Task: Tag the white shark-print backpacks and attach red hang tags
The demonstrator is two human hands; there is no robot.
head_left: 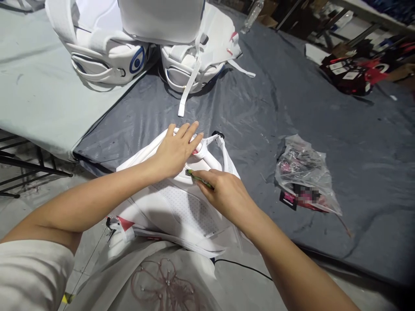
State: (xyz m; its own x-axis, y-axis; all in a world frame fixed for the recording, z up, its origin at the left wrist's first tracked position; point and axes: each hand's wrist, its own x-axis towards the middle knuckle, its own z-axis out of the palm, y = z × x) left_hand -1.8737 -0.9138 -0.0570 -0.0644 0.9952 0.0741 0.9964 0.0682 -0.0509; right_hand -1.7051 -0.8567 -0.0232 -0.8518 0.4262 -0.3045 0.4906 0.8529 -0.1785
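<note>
A white backpack (181, 207) lies flat at the near edge of the dark grey table cover (259, 112), its padded mesh back facing up. My left hand (177, 149) rests on its top near the white handle (210, 142), fingers stretched out and pressing down. My right hand (223, 190) is closed in a pinch on a small green tool (197, 178), its tip touching the backpack just below the handle.
More white backpacks (136, 47) are stacked at the far side. A clear plastic bag of pink and black tags (304, 177) lies to the right. Red and black items (353, 71) sit at the far right. A black cable (243, 265) runs below the table edge.
</note>
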